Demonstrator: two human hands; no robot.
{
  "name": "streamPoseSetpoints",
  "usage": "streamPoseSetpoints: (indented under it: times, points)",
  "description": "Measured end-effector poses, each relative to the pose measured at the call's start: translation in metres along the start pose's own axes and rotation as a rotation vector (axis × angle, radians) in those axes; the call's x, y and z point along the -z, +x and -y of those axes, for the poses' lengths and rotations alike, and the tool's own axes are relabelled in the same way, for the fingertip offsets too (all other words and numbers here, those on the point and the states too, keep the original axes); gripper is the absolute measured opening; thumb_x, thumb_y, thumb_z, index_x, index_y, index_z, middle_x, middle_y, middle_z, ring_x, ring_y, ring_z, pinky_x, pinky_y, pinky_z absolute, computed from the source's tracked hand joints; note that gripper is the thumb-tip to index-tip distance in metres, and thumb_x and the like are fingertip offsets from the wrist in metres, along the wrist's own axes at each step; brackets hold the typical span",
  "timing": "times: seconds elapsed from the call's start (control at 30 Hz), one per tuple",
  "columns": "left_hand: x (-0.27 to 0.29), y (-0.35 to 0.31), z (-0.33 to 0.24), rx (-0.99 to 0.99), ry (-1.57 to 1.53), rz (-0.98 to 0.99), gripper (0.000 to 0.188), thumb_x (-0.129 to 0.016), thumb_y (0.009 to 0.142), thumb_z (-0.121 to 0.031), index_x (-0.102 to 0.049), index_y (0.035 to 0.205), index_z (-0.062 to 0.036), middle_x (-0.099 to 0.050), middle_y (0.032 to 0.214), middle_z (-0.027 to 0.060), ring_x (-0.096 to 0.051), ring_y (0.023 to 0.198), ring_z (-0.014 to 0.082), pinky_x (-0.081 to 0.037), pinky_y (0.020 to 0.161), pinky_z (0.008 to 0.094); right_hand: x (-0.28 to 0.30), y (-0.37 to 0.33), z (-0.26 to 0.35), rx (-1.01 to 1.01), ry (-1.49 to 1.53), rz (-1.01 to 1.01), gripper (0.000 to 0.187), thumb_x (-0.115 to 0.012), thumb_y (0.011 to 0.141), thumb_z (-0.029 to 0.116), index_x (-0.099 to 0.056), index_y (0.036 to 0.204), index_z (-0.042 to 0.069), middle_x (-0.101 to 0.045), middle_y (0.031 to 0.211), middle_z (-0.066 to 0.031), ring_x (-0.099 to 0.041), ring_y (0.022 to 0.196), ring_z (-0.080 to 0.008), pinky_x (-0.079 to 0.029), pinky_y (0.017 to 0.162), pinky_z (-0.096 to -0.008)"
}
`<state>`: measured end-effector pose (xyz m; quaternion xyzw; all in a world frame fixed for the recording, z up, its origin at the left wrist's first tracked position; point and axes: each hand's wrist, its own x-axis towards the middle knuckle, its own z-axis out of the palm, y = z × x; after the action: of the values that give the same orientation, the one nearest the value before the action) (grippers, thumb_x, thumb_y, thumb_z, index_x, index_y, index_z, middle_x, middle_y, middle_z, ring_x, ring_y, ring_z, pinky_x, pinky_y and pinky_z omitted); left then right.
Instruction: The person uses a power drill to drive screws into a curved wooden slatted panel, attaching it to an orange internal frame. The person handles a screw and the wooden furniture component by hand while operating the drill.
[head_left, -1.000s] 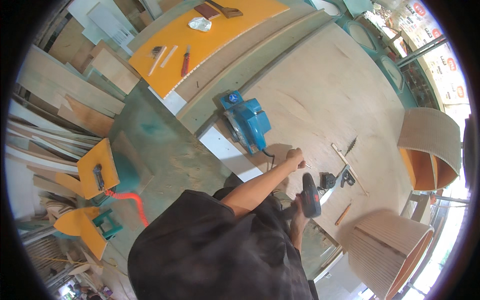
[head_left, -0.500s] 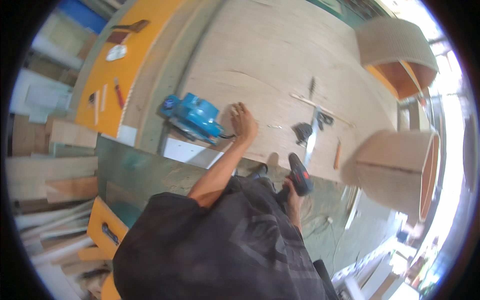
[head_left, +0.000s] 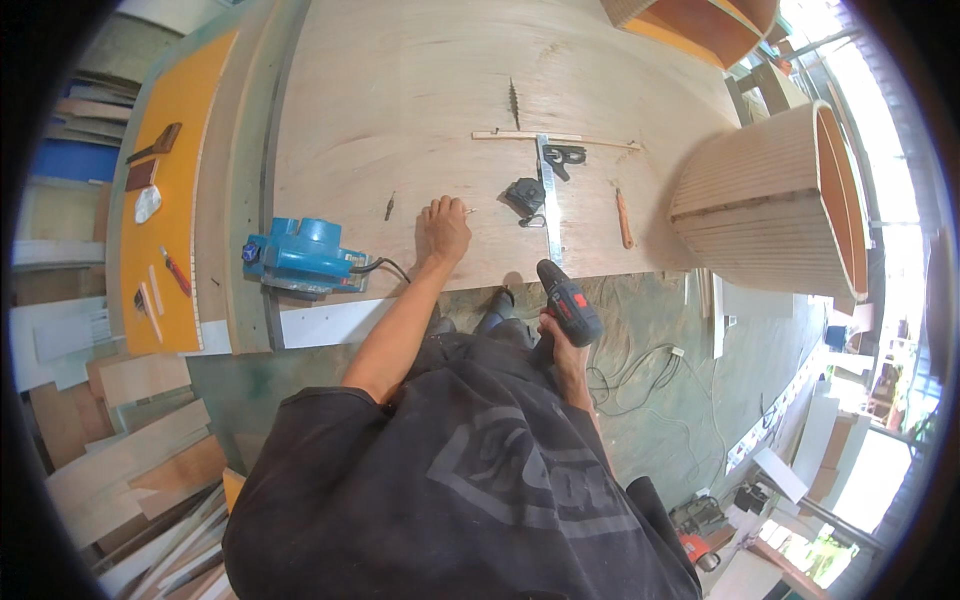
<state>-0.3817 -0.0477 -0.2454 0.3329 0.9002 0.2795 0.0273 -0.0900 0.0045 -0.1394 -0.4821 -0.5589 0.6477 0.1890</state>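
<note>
My right hand grips a black cordless drill with red accents, held at the bench's front edge with its chuck toward the bench. On the plywood top, my left hand is closed, fingers curled down. A small, pale drill bit shows at its fingertips. Left of that hand lies a dark drill bit. To its left stands a blue electric planer with a black cord. A black tape measure rests against a combination square, right of the left hand.
A thin wooden strip, an auger bit and a wood-handled tool lie on the bench. At the right stands a curved ribbed wooden shell. A yellow board bears small tools. Cables lie on the floor.
The view has turned and shifted. My left hand has moved right across the bench to the pale bit, uncovering the dark bit. My right hand still holds the drill.
</note>
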Motion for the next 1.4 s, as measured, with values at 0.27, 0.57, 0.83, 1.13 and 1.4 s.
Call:
streamPoseSetpoints:
  times: [0.27,0.57,0.83,1.13,1.4]
  points:
    - [0.061,-0.001,-0.045,-0.056,-0.525,0.050,0.008,-0.067,0.092,-0.003,-0.061,0.095,0.0002,-0.066,0.096,0.0123,-0.064,0.092,0.0321,-0.051,0.082,0.0431,0.017,-0.016,0.024,0.010,0.182,-0.012,0.021,-0.074,0.087,0.005,-0.071,0.107,0.001,-0.072,0.094,-0.0066,-0.068,0.079,-0.0154,-0.054,0.075,-0.0300]
    - [0.214,-0.015,-0.150,-0.280,-1.012,0.232,0.010,-0.067,0.097,-0.001,-0.064,0.105,0.0020,-0.065,0.099,0.0058,-0.063,0.095,0.0122,-0.052,0.086,0.0279,0.027,-0.052,0.108,0.096,0.571,0.261,0.054,-0.077,0.073,0.021,-0.063,0.120,-0.003,-0.067,0.089,-0.0124,-0.065,0.069,-0.0220,-0.055,0.068,-0.0357]
    - [0.246,-0.026,-0.174,-0.326,-1.159,0.280,0.014,-0.069,0.095,0.002,-0.064,0.108,0.0026,-0.064,0.106,0.0069,-0.062,0.100,0.0131,-0.051,0.093,0.0282,0.028,-0.057,0.128,0.159,0.638,0.343,0.062,-0.078,0.071,0.022,-0.061,0.123,-0.007,-0.066,0.087,-0.0141,-0.064,0.065,-0.0229,-0.055,0.065,-0.0390]
    - [0.250,-0.030,-0.178,-0.356,-1.301,0.284,0.026,-0.071,0.093,0.004,-0.056,0.114,0.0009,-0.062,0.109,0.0086,-0.061,0.101,0.0128,-0.049,0.091,0.0265,0.031,-0.060,0.129,0.189,0.660,0.381,0.066,-0.079,0.071,0.022,-0.059,0.127,-0.007,-0.066,0.086,-0.0154,-0.064,0.063,-0.0234,-0.055,0.065,-0.0389]
    - [0.257,-0.037,-0.179,-0.248,-1.499,0.466,0.026,-0.074,0.096,-0.005,-0.057,0.115,-0.0020,-0.062,0.107,0.0064,-0.059,0.100,0.0104,-0.047,0.090,0.0249,0.033,-0.072,0.138,0.183,0.706,0.451,0.057,-0.079,0.069,0.019,-0.065,0.119,-0.004,-0.071,0.094,-0.0148,-0.067,0.074,-0.0233,-0.055,0.063,-0.0359]
